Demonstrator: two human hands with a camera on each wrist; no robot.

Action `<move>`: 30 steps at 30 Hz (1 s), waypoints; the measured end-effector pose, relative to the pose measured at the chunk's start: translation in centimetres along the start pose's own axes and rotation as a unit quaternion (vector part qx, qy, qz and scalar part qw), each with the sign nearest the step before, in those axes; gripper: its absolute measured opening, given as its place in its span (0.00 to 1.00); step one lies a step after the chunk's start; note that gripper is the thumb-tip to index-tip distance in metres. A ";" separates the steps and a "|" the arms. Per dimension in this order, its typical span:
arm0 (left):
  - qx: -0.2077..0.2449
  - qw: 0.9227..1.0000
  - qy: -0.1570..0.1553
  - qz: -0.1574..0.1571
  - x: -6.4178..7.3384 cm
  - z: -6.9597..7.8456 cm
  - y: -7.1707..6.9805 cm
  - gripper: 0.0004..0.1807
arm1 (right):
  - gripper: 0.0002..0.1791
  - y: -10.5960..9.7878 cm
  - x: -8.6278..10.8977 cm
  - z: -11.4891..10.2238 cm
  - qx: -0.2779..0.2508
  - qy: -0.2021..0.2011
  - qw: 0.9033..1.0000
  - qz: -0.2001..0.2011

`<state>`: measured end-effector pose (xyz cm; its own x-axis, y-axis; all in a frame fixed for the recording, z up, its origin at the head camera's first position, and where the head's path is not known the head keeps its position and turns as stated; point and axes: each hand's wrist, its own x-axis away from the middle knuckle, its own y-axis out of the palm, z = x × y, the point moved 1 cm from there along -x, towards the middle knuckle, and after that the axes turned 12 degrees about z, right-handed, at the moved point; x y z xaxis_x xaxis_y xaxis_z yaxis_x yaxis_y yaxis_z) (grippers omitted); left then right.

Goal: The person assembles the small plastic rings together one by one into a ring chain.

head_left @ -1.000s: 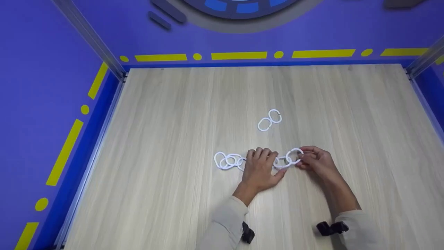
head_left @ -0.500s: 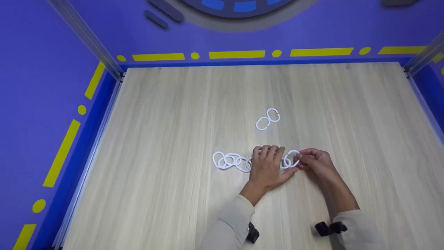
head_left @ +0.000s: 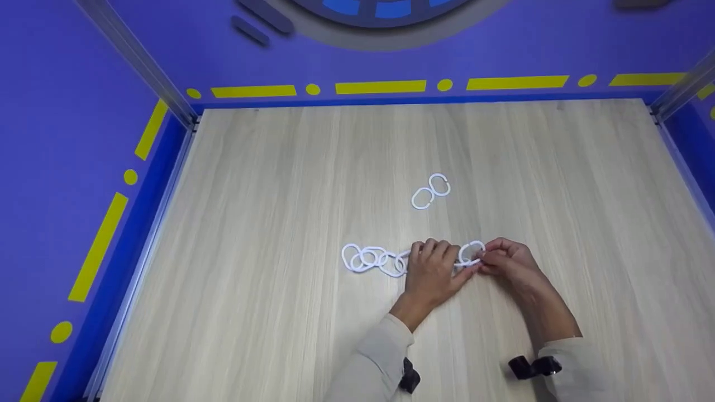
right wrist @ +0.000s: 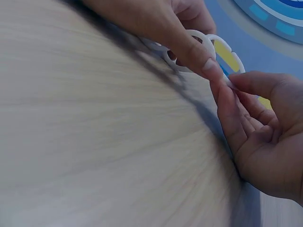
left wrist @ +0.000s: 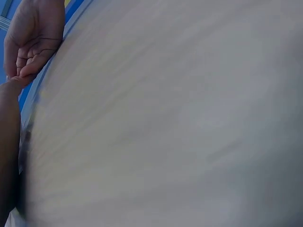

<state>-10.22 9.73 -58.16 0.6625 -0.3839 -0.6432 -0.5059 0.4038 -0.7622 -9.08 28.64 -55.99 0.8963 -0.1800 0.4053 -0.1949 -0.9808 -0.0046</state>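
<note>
Pinching white ring (head_left: 461, 254), right hand (head_left: 513, 262).

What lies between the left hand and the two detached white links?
Bare wood-grain tabletop separates the left hand from those white links, as the head view shows.

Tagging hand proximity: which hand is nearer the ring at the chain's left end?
Left. The left hand covers part of the chain, to the right of the left-end ring; the right hand is farther right, pinching the right-end ring.
</note>
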 end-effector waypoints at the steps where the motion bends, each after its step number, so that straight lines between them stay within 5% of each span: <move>1: 0.003 1.000 0.000 0.001 0.0 0.0 0.0 0.28 | 0.06 0.0 0.0 0.0 0.001 0.000 1.000 -0.005; 12: 0.035 0.999 0.001 0.001 0.2 -0.5 -0.4 0.28 | 0.06 0.0 0.0 -0.2 0.009 -0.002 1.000 -0.028; 22: 0.078 0.994 0.019 -0.077 0.2 -1.2 -0.6 0.28 | 0.05 -0.1 -0.2 -0.3 0.064 -0.016 0.996 -0.062; 30: 0.072 0.995 0.036 -0.063 0.5 -1.4 -0.4 0.25 | 0.05 -0.5 -0.7 -0.8 0.105 -0.031 0.987 -0.120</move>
<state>-10.53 8.21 -58.27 0.6717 -0.4953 -0.5509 -0.3332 0.4622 -0.8218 -9.95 29.31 -55.54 0.9307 0.0617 0.3605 0.1072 -0.9884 -0.1077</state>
